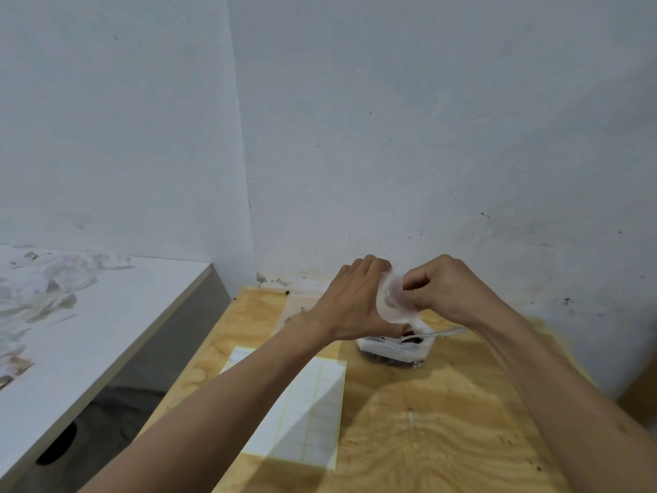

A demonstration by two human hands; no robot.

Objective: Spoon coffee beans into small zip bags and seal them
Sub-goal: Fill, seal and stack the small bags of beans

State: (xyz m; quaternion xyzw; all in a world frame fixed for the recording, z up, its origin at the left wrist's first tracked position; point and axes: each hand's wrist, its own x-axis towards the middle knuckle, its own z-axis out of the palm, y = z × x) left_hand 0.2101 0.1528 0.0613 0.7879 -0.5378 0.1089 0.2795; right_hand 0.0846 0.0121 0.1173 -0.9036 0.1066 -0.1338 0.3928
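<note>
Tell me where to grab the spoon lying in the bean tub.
Take the spoon by its handle end, coming from the right. The bowl sits among the beans in the tub, while the handle sticks out over the right rim, bare and clear of both hands.

A plywood table [444,439] bears a label sheet [313,414] and bean tub [394,348].

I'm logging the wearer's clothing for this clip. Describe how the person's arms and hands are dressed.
Both forearms are bare as far as the frame shows: no sleeve reaches into view. The left hand and right hand wear no gloves. No watch, bracelet or ring shows on the visible sides of the wrists and fingers; their far sides are hidden.
</note>
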